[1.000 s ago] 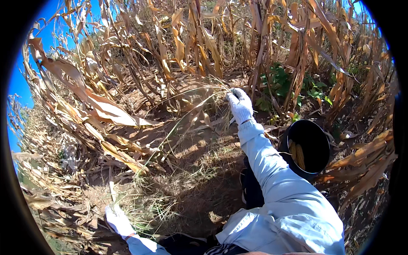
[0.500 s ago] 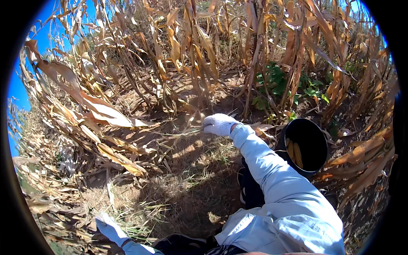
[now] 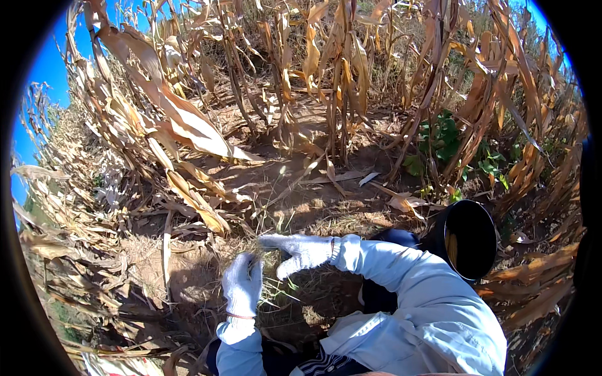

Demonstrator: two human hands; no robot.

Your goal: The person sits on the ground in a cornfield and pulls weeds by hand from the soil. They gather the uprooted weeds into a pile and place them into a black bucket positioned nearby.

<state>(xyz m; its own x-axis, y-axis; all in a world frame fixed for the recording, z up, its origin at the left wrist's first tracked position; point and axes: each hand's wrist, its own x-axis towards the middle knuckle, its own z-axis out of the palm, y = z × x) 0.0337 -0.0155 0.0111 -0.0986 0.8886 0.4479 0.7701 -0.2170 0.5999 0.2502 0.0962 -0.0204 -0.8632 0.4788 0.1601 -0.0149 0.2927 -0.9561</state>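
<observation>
My left hand, in a white knit glove, is raised over the ground at lower centre with its fingers up. A small dark gap shows between its thumb and fingers. Just to its right, my right hand, gloved alike, points left with fingers stretched out and thumb apart. The fingertips of both hands are close together but look apart. Thin green and dry grass blades show between and below them; I see none clearly gripped.
A black bucket with yellow corn cobs in it stands tilted by my right arm. Dry corn stalks rise ahead, and long dry leaves lean in from the left. Green leafy plants grow at the right.
My left hand has come up and right from the lower left. My right hand has moved down, from a closed shape to spread fingers. The view has shifted, with the stalks now further right.
</observation>
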